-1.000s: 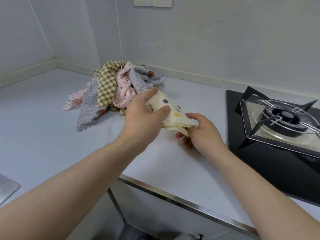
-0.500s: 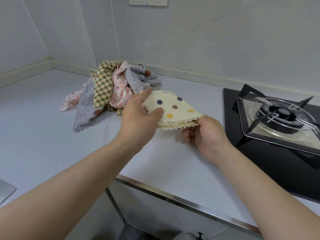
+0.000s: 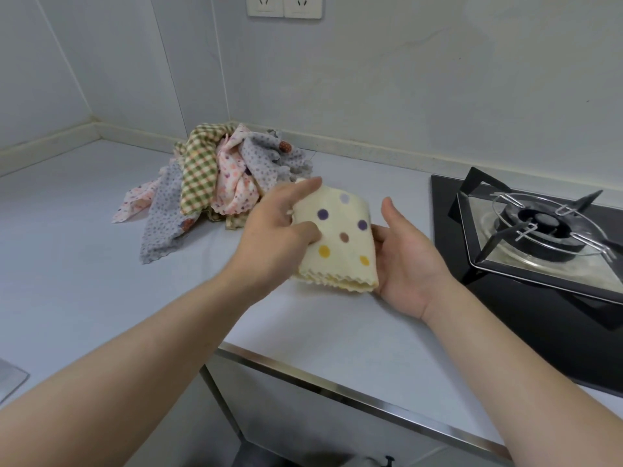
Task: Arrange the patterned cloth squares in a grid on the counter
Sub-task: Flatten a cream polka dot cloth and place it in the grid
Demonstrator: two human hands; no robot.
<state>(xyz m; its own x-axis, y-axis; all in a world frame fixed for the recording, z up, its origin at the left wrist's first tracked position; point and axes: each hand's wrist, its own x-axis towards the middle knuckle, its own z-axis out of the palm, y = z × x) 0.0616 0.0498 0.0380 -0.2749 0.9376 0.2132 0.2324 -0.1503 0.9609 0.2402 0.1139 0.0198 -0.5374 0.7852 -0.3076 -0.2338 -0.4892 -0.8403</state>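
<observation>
Right hand (image 3: 406,264) opened under dotted cloth (image 3: 342,242) — left hand (image 3: 273,241) pinches edge.

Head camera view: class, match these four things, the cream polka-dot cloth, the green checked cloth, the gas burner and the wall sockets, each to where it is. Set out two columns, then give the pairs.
Column one
1 cream polka-dot cloth
2 green checked cloth
3 gas burner
4 wall sockets

Column two
A high on the wall
B folded, gripped by the left hand, resting on the right hand
C in the heap of cloths near the wall corner
D set in the black hob at the right

Pairs: 1-B, 2-C, 3-D, 4-A
</observation>
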